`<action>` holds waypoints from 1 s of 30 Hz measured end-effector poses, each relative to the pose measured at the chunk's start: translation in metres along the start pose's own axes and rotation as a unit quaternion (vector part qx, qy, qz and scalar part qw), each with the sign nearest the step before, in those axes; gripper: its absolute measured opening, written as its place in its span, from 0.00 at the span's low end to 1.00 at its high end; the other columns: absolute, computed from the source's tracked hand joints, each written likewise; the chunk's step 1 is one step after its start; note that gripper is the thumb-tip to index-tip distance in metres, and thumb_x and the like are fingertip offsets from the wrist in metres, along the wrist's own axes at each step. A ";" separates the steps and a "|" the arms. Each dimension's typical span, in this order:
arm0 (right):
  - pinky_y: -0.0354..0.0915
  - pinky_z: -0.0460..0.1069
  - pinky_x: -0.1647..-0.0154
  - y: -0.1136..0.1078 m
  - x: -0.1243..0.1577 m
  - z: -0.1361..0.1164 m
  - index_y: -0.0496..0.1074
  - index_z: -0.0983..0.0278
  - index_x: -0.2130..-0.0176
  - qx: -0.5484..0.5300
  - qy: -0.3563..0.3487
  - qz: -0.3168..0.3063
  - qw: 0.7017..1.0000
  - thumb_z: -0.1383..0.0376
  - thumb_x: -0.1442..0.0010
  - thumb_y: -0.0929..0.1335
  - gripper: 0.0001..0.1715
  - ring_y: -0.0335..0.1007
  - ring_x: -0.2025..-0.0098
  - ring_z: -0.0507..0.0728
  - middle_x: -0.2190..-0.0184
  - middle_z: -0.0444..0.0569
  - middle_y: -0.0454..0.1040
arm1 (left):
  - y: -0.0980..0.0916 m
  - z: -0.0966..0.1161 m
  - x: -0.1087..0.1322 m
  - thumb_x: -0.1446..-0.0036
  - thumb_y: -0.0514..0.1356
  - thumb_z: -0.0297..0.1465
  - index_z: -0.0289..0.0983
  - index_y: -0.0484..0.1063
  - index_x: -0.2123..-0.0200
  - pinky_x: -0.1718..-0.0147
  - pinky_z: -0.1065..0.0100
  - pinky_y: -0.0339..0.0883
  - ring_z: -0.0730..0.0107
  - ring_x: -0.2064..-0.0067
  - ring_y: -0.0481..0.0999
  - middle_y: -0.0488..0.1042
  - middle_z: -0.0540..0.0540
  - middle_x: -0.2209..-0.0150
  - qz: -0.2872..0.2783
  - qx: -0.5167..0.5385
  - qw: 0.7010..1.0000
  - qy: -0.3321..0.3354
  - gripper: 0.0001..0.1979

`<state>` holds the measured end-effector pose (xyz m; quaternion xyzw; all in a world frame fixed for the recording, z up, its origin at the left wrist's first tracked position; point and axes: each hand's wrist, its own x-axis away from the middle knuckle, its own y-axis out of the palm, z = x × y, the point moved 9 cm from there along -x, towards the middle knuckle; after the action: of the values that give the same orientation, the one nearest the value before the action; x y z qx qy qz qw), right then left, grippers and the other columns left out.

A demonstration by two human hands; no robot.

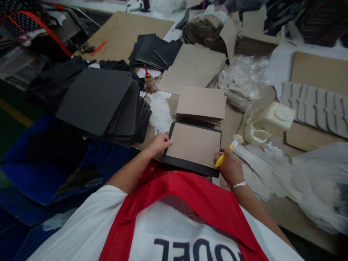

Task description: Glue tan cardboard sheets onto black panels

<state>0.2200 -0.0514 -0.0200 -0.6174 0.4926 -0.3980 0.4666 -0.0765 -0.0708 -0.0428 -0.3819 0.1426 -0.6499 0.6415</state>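
A tan cardboard sheet (194, 144) lies on a slightly larger black sheet (190, 166), whose dark margin shows around it. At the left edge of the two sheets, my left hand (160, 143) has its fingers closed, pinching or pressing the border. My right hand (230, 166) is closed around a yellow-handled paintbrush (220, 159), bristles pointing up and away from me, and its fingertips rest at the right edge of the sheets. Just beyond stands a stack of tan cardboard (201, 103). A small bottle with a red nozzle (149, 81) is farther back.
Left of the work is a tall stack of black sheets (100, 101) beside blue bins (35, 163). To the right sit a cut-open plastic jug (276, 117), cardboard strips (252, 166) and clear plastic wrap (323, 181). More tan sheets (194, 67) lie behind.
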 end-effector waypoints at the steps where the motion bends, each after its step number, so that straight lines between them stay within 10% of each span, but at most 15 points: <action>1: 0.51 0.47 0.75 0.001 0.000 0.000 0.66 0.66 0.56 0.001 -0.001 0.000 1.000 0.60 0.43 0.61 0.16 0.62 0.77 0.53 0.76 0.48 0.69 | 0.000 0.000 0.000 0.53 0.60 0.38 0.35 0.68 0.82 0.76 0.70 0.53 0.73 0.77 0.63 0.65 0.51 0.82 -0.001 -0.007 1.000 -0.001 0.13; 23: 0.54 0.48 0.72 0.006 0.006 -0.010 0.66 0.64 0.55 0.060 -0.019 -0.048 0.997 0.65 0.41 0.61 0.14 0.68 0.69 0.57 0.69 0.54 0.73 | 0.009 -0.003 -0.005 0.51 0.56 0.41 0.37 0.65 0.82 0.77 0.71 0.50 0.72 0.77 0.62 0.64 0.51 0.83 -0.034 -0.067 0.997 0.027 0.16; 30: 0.57 0.48 0.70 -0.036 -0.004 0.016 0.65 0.65 0.54 0.060 0.012 0.004 0.998 0.52 0.43 0.65 0.24 0.69 0.67 0.58 0.66 0.55 0.73 | -0.012 0.015 0.002 0.53 0.60 0.48 0.38 0.68 0.78 0.73 0.67 0.54 0.61 0.71 0.68 0.68 0.45 0.77 0.028 -0.235 0.970 0.057 0.19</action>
<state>0.2432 -0.0420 0.0109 -0.5815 0.4759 -0.4328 0.4981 -0.0748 -0.0661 -0.0243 -0.4802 0.3383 -0.6007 0.5423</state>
